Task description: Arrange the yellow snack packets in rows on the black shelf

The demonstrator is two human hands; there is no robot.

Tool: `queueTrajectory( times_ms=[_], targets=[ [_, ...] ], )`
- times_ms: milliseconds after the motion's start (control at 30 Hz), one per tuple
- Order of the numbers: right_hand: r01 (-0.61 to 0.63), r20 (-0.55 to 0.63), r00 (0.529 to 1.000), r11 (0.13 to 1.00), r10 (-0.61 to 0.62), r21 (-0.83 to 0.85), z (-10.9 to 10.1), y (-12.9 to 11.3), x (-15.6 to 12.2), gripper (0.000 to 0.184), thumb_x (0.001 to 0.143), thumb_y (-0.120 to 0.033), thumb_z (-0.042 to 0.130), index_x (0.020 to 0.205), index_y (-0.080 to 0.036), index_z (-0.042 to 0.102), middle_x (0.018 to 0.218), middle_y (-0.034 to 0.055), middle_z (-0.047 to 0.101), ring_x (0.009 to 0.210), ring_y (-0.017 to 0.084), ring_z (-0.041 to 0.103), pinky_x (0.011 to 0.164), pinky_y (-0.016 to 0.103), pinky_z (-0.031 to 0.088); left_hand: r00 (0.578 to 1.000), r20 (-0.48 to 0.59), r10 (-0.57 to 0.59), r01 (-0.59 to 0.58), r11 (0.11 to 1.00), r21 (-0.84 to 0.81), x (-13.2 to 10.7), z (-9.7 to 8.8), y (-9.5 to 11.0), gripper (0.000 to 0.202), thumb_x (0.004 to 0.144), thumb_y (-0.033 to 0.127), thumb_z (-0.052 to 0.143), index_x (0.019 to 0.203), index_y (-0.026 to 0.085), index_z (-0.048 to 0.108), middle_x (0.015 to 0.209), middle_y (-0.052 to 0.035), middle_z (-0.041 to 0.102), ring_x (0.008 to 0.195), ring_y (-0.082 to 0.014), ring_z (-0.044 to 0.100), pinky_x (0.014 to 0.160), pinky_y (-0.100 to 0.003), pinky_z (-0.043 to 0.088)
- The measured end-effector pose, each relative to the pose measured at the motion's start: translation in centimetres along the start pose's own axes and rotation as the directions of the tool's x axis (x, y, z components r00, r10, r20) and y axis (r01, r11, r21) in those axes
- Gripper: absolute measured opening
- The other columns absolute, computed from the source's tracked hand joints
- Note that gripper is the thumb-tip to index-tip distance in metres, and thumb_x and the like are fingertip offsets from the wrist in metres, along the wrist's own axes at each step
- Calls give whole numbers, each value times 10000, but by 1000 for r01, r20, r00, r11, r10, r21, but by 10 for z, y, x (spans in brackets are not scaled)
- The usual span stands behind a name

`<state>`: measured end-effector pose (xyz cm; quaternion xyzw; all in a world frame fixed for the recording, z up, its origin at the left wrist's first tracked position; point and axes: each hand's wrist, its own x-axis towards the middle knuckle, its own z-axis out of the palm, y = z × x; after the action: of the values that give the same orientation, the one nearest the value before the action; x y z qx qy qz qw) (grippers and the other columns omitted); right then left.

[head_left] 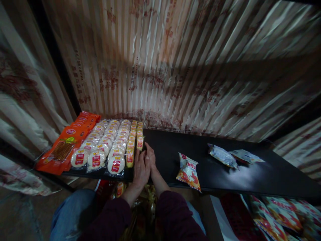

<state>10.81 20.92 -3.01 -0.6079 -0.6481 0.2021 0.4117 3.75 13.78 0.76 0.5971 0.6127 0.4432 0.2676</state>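
My left hand (141, 167) is at the front of the rightmost row of small yellow-wrapped snacks (139, 143). Its fingers are bent and pressed together, and whatever lies under them is hidden. Close against it, my right hand (150, 157) stretches its fingers along the right side of that row, the tips beside the front yellow packet. Another row of yellow-wrapped snacks (129, 158) runs just left of my hands. Further left lie overlapping rows of round white crackers (116, 165) in clear wrappers with red labels.
Orange snack bags (62, 147) lie at the left end of the black shelf (165, 144). A puffed snack bag (189, 171) and two silvery packets (223, 156) (246, 156) lie to the right. Below stands a box of similar bags (278, 214). A patterned curtain (160, 67) hangs behind.
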Motion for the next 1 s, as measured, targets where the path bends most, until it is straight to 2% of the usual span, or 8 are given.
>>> queueTrajectory(
  times_ms=[167,333,433,633,800,933,1000],
  targets=[
    [27,-4,1000,999,-27,-25,0,12,-8,517,728,-116,419,1222,-157,567,1195,90,617,1117,205,547,993,358,416,1000,9,-23,24,999,-34,-12,0,3,507,905,365,274,1284,91,468,1399,-163,418,1363,-230,277,1126,-426,238],
    [70,67,996,994,-64,-90,-7,10,-23,477,723,-103,444,1172,-135,603,1230,113,599,1170,218,522,1025,372,394,1000,28,-12,13,999,-44,-31,-2,2,511,899,367,288,1281,76,461,1359,-182,462,1306,-238,378,1090,-431,307],
    [79,88,994,991,-69,-105,-9,7,-39,450,742,-86,435,1141,-168,626,1255,94,585,1190,207,507,1023,366,400,1000,21,12,-12,999,-36,-45,-5,-3,517,899,373,283,1261,57,474,1308,-194,507,1252,-241,442,1064,-433,345],
    [99,38,995,988,-95,-122,-8,0,-83,431,771,-65,435,1121,-212,639,1242,61,588,1180,182,501,1016,342,410,994,2,106,-106,994,-30,-79,-14,-15,468,903,339,277,1216,74,503,1261,-182,545,1201,-223,483,1045,-424,373],
    [137,67,990,976,-127,-172,-11,-10,-123,475,773,-14,408,1168,-182,612,1247,85,586,1223,185,462,1043,362,388,986,83,142,-141,990,-17,-115,-25,-28,473,908,325,264,1277,98,454,1337,-169,490,1268,-214,426,1070,-437,345],
    [204,98,977,958,-188,-202,-17,-20,-163,554,797,-9,391,1288,-238,507,1375,48,484,1336,171,327,1077,389,343,980,171,102,-114,991,67,-148,-37,-49,482,907,327,263,1296,116,453,1364,-161,470,1296,-217,401,1085,-429,331],
    [232,122,970,948,-210,-215,-20,-23,-186,562,810,-30,411,1316,-269,471,1447,30,390,1381,184,237,1086,428,316,970,197,143,-169,979,118,-159,-44,-62,452,893,328,312,1269,152,489,1399,-129,440,1342,-228,328,1112,-451,282]
  ],
)
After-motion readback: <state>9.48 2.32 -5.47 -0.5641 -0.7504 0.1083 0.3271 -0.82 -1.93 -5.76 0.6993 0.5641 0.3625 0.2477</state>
